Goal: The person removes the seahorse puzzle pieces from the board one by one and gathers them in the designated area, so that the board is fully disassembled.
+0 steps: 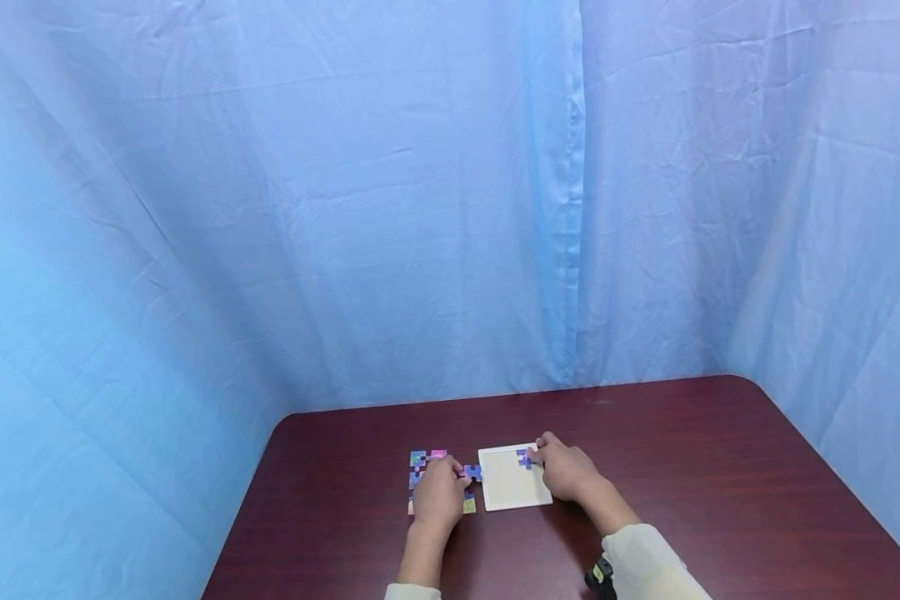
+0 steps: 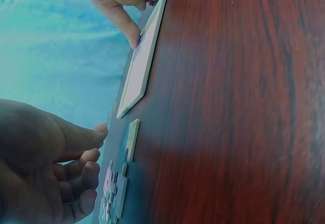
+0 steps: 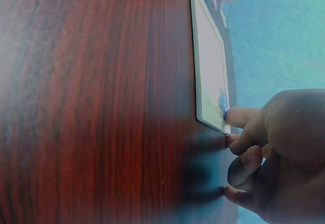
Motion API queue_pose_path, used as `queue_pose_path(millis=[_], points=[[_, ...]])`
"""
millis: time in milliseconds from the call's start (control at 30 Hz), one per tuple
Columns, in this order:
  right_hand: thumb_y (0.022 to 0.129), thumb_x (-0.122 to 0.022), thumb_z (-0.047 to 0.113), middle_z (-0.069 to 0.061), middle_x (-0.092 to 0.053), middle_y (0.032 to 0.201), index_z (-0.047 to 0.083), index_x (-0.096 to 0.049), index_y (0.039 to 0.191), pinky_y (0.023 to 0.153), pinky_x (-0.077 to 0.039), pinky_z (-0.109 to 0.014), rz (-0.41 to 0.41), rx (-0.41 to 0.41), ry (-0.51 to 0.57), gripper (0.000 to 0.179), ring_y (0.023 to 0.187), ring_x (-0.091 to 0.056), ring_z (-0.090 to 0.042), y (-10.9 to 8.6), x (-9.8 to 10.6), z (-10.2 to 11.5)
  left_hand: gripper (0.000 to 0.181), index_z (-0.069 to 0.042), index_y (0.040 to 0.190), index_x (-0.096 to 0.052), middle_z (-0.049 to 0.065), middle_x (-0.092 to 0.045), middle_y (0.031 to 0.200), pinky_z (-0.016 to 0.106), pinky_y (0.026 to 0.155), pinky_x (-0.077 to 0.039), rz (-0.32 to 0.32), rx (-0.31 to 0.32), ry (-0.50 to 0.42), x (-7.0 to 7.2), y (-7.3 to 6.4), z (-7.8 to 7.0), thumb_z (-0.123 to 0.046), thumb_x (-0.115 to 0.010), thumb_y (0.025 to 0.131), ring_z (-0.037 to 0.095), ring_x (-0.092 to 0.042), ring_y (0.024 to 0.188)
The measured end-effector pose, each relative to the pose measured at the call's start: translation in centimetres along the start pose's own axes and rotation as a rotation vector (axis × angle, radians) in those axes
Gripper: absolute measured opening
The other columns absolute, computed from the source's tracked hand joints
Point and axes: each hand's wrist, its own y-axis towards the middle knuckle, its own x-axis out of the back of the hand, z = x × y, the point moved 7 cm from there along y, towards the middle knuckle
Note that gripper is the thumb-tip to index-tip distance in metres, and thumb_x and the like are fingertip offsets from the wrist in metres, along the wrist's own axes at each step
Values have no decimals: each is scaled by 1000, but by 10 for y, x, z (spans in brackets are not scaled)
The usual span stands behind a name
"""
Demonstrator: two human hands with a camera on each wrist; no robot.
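Observation:
A square, pale puzzle tray (image 1: 512, 487) lies on the table, with a blue-purple jigsaw piece (image 1: 524, 457) in its far right corner. The thumb of my right hand (image 1: 567, 470) presses on that piece, while its other fingers reach past the tray's edge. My left hand (image 1: 438, 492) is over a group of colourful jigsaw pieces (image 1: 417, 459) left of the tray and covers part of them. Its fingers curl loosely, thumb near forefinger, with nothing visible between them in the left wrist view. A blue jigsaw piece (image 1: 473, 473) lies by its fingertips, against the tray's left side.
The dark red wood-grain table (image 1: 330, 517) has rounded far corners. Blue curtains (image 1: 420, 208) hang behind it and along both sides. A black and yellow-green device (image 1: 601, 577) sits at the right cuff.

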Motion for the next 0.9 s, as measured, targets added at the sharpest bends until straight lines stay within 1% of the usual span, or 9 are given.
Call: queue_pose_path(millis=[33, 100, 167, 300, 367, 433, 667, 900], points=[[98, -54, -4, -10, -60, 136, 12, -68, 141, 78, -50, -40, 0, 1, 1, 48, 92, -62, -23, 0, 0, 0, 11, -8, 88, -72, 9, -72, 93, 42, 68, -55, -3, 2, 4, 0, 0, 1, -13, -83, 88, 27, -71, 78], [101, -54, -1, -10, -60, 136, 12, -69, 140, 79, -50, -41, -2, -4, 5, 44, 94, -63, -25, 0, 0, 0, 11, -8, 87, -72, 10, -73, 99, 44, 70, -56, -4, 13, 12, 1, 1, 3, -13, -82, 88, 27, -72, 81], [104, -54, 2, -9, -60, 135, 12, -71, 138, 81, -52, -42, -7, -4, 8, 39, 95, -64, -27, 0, 0, 1, 11, -9, 87, -72, 10, -74, 102, 47, 72, -56, -6, 28, 19, 2, 1, 6, -13, -82, 88, 28, -72, 83], [106, -54, 7, -8, -61, 133, 11, -73, 135, 82, -52, -43, -10, -11, 13, 35, 94, -65, -28, 0, 0, 1, 11, -9, 86, -73, 7, -70, 92, 49, 75, -56, -3, 64, 25, 1, 3, 10, -14, -82, 89, 28, -71, 83], [105, -55, 6, -8, -61, 133, 11, -72, 136, 81, -52, -42, -9, -10, 12, 36, 92, -63, -27, -1, 0, 1, 11, -9, 86, -73, 6, -67, 87, 49, 75, -56, -1, 78, 21, 1, 3, 11, -14, -83, 88, 27, -70, 81], [104, -55, 4, -8, -60, 133, 12, -71, 137, 80, -51, -41, -9, -9, 9, 38, 91, -62, -26, -1, -1, 1, 11, -9, 85, -73, 6, -66, 86, 48, 74, -56, -1, 88, 20, 1, 3, 12, -14, -83, 88, 27, -70, 81], [101, -54, -1, -9, -60, 136, 12, -68, 141, 80, -49, -40, -1, -11, 2, 45, 92, -61, -24, 0, -4, 0, 12, -10, 85, -73, 6, -65, 89, 49, 73, -55, -4, 105, 22, 3, 3, 14, -14, -84, 87, 27, -69, 80], [99, -54, -4, -10, -60, 136, 12, -68, 141, 80, -49, -40, 0, -10, 9, 47, 94, -61, -25, 0, -1, -1, 11, -8, 88, -73, 7, -65, 90, 51, 74, -55, 2, 116, 23, 7, 2, 14, -13, -84, 87, 28, -70, 81]])
